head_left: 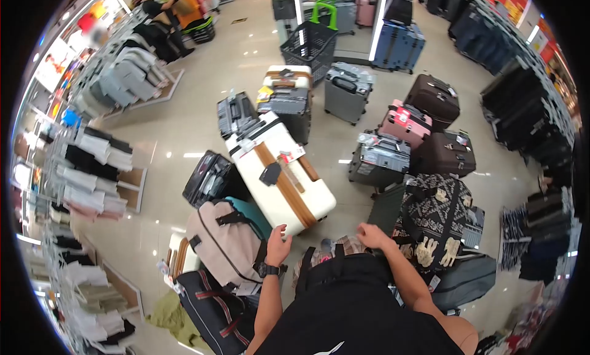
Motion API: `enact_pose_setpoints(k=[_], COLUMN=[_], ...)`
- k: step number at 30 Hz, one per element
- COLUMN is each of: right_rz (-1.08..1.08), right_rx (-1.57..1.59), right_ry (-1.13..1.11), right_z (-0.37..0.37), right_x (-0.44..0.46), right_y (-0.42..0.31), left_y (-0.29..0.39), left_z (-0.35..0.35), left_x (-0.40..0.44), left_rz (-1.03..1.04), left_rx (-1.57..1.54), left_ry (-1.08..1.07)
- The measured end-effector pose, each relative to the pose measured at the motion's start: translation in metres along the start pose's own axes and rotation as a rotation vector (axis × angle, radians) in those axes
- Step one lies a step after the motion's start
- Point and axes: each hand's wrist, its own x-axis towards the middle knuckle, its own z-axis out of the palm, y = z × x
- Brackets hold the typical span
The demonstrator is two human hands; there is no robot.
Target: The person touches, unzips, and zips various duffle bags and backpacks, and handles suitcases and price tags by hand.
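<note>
Here, hanging clothes (pixel 98 183): pale and dark garments in rows down the far left.
Olive cloth (pixel 178 318): heaped on the floor.
Duffel bag (pixel 206 309): dark, with 2 striped handles, just right of the cloth.
Black suitcase (pixel 207 180): glossy shell, above the beige bag (pixel 224 241), which leans beside a teal suitcase (pixel 247 210).
Left hand (pixel 279 247): thumb and fingers parted in a loose curl, nothing seen in the grasp; a black watch (pixel 268 269) sits on the wrist.
Cream hard-shell suitcase (pixel 279 189): lies just beyond the left fingertips, slanting up and away, with brown bands and a red-and-white tag; whether hand and shell touch, I cannot tell.
Plaid cloth (pixel 350 244): between the 2 hands, at the edge of the black clothing.
Right hand (pixel 372 237): fingers bent inward beside the plaid cloth; I cannot tell how far they close or whether they grasp anything. The cream suitcase is to its left, apart from it.
Pink suitcase (pixel 405 123): farther off, among 2 dark brown suitcases (pixel 447 153) and 1 grey ribbed suitcase (pixel 381 158).
Elephant-patterned bag (pixel 430 210): black and cream, right of the right hand, above a dark grey bag (pixel 464 281).
Dark garments (pixel 522 106): hung along the far right.
</note>
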Motion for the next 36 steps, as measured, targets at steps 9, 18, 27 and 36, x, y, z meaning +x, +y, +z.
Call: enact_pose_setpoints(k=[9,18,27,36], right_rz=[0.468,0.259,0.234,0.289], right_rx=[0.263,0.332,0.350,0.405], right_ry=[0.126,0.165,0.135,0.170], right_z=[0.059,-0.014,-0.107,-0.154], right_x=[-0.096,0.023,0.121,0.138], right_y=[0.085,0.089,0.149,0.186], left_y=[-0.020,0.002,0.060,0.040], left_z=[0.074,0.118,0.163,0.159], left_x=[0.044,0.119,0.158,0.164], left_rz=[0.082,-0.031,-0.367,-0.394], left_rx=[0.004,0.207,0.592,0.596], left_ry=[-0.172,-0.218,-0.429,-0.585])
